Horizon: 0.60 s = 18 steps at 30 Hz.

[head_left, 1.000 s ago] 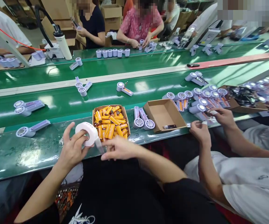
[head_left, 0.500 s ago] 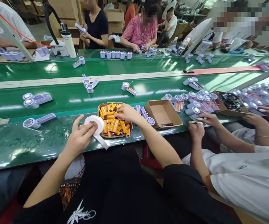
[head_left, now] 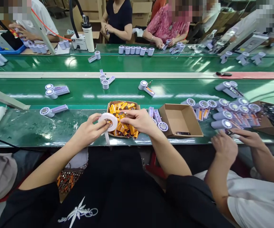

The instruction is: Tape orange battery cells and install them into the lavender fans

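My left hand is closed round a white roll of tape, with a loose strip hanging down from it. My right hand hovers over a small cardboard box full of orange batteries; its fingers are pinched together right beside the roll, on something I cannot make out. Both hands meet above the near green belt. Two lilac handheld fan bodies lie just right of the battery box.
An open, nearly empty cardboard box stands right of the fans. A neighbour's hands work at a cluster of fan bodies on the right. More fans lie on the belts. People sit across the far belt.
My right hand went from near my lap into the battery box, then drew back to the tape roll. The left hand carried the roll up and rightward to meet it.
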{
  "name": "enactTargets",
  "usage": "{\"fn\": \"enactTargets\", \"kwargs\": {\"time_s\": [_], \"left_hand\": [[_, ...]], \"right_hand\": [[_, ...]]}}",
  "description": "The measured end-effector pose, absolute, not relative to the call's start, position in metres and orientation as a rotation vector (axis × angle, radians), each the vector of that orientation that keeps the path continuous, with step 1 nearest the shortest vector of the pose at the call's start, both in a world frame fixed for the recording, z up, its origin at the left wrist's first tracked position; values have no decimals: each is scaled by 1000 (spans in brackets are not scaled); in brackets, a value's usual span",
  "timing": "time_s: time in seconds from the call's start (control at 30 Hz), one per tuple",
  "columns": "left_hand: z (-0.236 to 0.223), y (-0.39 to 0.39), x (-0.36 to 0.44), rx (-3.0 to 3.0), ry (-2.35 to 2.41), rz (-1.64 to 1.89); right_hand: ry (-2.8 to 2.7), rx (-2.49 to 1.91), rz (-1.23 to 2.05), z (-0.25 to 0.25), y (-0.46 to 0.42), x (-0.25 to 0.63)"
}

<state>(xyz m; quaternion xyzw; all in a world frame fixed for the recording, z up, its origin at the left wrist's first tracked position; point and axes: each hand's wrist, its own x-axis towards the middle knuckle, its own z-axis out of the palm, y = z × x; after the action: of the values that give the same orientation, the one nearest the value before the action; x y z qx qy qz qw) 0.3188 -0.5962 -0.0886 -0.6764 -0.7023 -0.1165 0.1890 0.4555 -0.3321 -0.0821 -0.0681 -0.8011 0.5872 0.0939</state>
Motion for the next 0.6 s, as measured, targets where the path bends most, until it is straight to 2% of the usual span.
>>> {"fn": "enactTargets", "kwargs": {"time_s": [0.23, 0.4, 0.53, 0.6], "left_hand": [[-96, -583, 338, -1777, -2034, -343], [-128, -560, 381, -1508, -2096, -586], [-147, -578, 414, -1399, -2142, -815], [-157, -616, 408, -1389, -2262, -792]], "right_hand": [[-2055, -367, 2036, -105, -351, 467], [-1488, -618, 1819, -129, -387, 451], [-1503, -731, 1799, -131, -376, 444], [-1548, -784, 1630, -115, -343, 446]]}}
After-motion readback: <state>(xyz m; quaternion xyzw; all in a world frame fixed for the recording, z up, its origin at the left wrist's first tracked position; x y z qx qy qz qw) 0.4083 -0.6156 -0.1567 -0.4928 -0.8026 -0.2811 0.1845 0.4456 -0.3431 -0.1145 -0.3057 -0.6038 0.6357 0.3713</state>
